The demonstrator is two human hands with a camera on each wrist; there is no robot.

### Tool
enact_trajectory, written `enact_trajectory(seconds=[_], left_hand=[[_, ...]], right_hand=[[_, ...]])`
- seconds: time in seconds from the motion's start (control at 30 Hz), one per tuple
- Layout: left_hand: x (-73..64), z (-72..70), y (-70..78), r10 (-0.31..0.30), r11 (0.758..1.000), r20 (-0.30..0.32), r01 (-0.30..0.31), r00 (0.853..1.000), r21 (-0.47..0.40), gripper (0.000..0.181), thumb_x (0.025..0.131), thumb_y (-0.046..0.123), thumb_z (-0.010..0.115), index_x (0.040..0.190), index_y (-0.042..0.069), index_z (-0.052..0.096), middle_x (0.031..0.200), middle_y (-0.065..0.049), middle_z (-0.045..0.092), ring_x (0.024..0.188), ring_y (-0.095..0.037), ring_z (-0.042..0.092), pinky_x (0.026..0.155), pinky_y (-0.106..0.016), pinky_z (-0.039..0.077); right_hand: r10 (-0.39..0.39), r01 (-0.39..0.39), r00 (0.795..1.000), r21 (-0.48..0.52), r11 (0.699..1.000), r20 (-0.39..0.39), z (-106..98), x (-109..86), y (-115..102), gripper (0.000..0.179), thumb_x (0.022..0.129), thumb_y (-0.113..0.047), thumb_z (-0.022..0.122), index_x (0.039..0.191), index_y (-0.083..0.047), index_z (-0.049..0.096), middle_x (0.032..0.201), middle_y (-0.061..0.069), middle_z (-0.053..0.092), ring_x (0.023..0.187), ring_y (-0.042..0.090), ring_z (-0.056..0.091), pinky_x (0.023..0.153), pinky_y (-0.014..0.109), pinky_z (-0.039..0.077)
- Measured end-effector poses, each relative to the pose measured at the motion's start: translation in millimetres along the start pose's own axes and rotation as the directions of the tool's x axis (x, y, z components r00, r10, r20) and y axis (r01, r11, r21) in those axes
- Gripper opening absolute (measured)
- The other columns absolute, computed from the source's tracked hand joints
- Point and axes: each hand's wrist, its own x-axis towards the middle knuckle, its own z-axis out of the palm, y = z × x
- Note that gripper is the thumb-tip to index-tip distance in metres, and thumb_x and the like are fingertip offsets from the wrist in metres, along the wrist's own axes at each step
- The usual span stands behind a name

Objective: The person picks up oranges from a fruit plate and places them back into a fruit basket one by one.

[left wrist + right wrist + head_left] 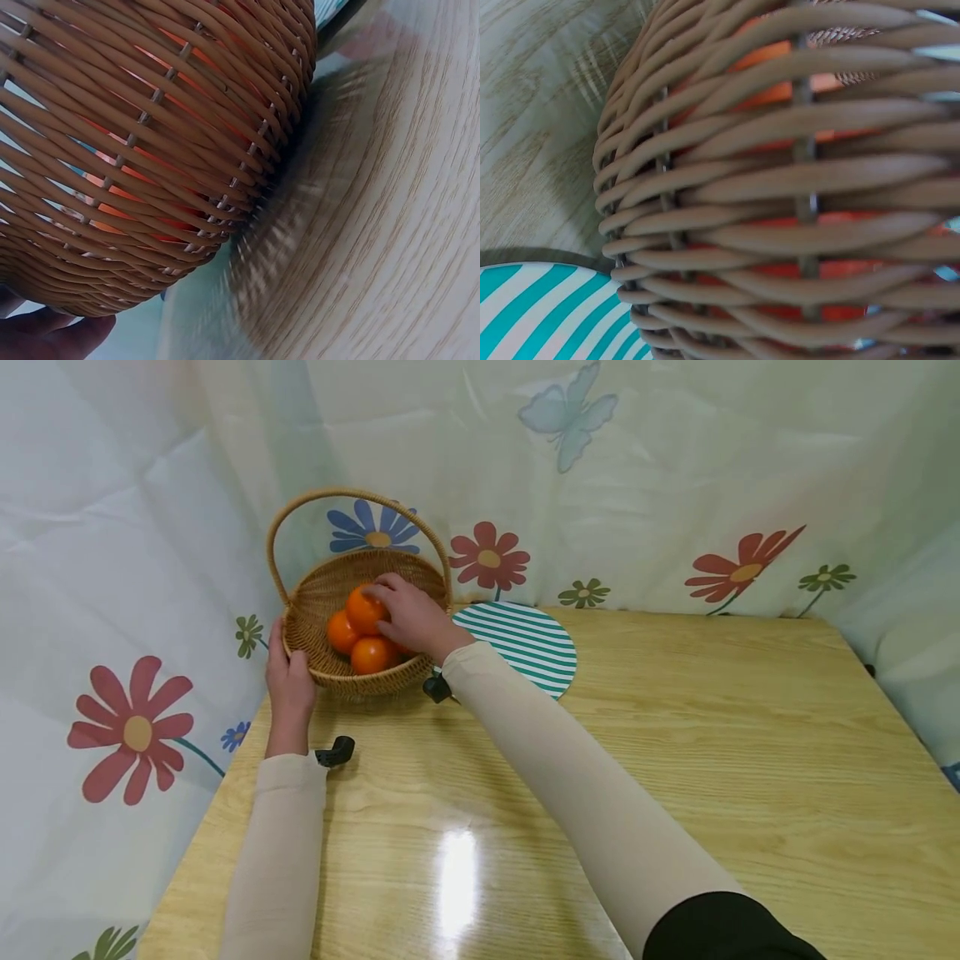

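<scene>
A wicker basket [318, 589] with a tall arched handle stands at the back left of the table, tilted so its mouth faces me. Several oranges are piled inside, among them a front orange [373, 656] and a left orange [341, 633]. My left hand [291, 689] grips the basket's left rim; its fingertips [82, 337] show at the basket's edge in the left wrist view. Reaching in from the right, my right hand [416, 617] holds the top orange [362, 612] between fingers and thumb. That hand partly covers another orange behind it. Only basket weave shows in the right wrist view.
Right of the basket lies a round green-and-white striped mat [525, 643], partly under my right forearm. A flower-printed curtain [645, 485] hangs behind and to the left of the wooden table [712, 735]. Small black wrist cameras [336, 752] stick out beside both wrists.
</scene>
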Motion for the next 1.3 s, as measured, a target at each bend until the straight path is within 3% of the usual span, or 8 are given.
enact_trajectory(seconds=[0.4,0.7,0.9,1.0,1.13,1.3], left_hand=[[2.1,-1.7,2.5,-0.025,1.0,0.03,0.025,0.999,-0.013,0.064,0.094,0.023,0.026,0.155,0.036,0.011,0.162,0.003,0.017,0.144,-0.026,0.031,0.113,-0.047,0.034],[7.6,-7.2,-0.6,-0.055,0.998,0.078,0.058,0.995,-0.034,0.064,0.097,0.023,0.028,0.155,0.037,0.007,0.164,0.001,0.01,0.146,-0.026,0.027,0.115,-0.046,0.032],[11.9,-14.6,-2.1,-0.06,0.998,0.117,0.059,0.991,0.007,0.063,0.098,0.027,0.026,0.156,0.037,0.001,0.164,0.002,0.005,0.149,-0.025,0.018,0.119,-0.047,0.024],[15.4,-18.9,-1.2,-0.045,0.998,0.134,0.039,0.99,0.048,0.063,0.099,0.031,0.026,0.157,0.032,-0.001,0.164,0.002,0.002,0.15,-0.026,0.013,0.12,-0.048,0.019],[15.7,-26.2,1.4,0.013,0.988,0.141,-0.035,0.99,0.15,0.064,0.101,0.037,0.026,0.157,0.026,-0.001,0.165,-0.001,-0.001,0.151,-0.025,0.005,0.122,-0.049,0.01],[12.0,-33.3,11.1,0.121,0.934,0.161,-0.167,0.979,0.314,0.067,0.101,0.045,0.027,0.157,0.021,-0.001,0.165,-0.007,-0.003,0.151,-0.029,-0.002,0.121,-0.055,0.005]], right_hand=[[-0.016,0.016,1.0,0.008,1.0,-0.024,-2.1,-8.8,4.5,0.053,0.096,-0.024,0.056,0.147,-0.017,0.042,0.149,0.009,0.036,0.129,0.023,0.048,0.11,0.034,0.041],[-0.03,0.032,0.997,0.017,0.999,-0.072,-9.7,-22.9,2.6,0.052,0.096,-0.024,0.057,0.146,-0.016,0.043,0.148,0.007,0.038,0.134,0.021,0.042,0.114,0.03,0.036],[-0.058,0.063,0.988,0.031,0.998,-0.14,-12.2,-33.2,6.7,0.051,0.095,-0.024,0.057,0.144,-0.016,0.046,0.146,0.006,0.042,0.132,0.02,0.043,0.112,0.03,0.038],[-0.061,0.069,0.984,0.046,0.997,-0.165,-13.1,-38.3,10.3,0.051,0.095,-0.024,0.056,0.144,-0.015,0.046,0.147,0.006,0.042,0.134,0.022,0.042,0.111,0.032,0.039],[-0.033,0.046,0.984,0.072,0.996,-0.174,-14.6,-46.0,12.4,0.052,0.095,-0.026,0.057,0.144,-0.015,0.046,0.148,0.006,0.041,0.134,0.022,0.041,0.111,0.033,0.039],[0.005,0.011,0.981,0.08,0.997,-0.196,-17.5,-56.1,17.9,0.052,0.095,-0.031,0.058,0.144,-0.016,0.046,0.146,0.006,0.043,0.133,0.024,0.042,0.112,0.035,0.038]])
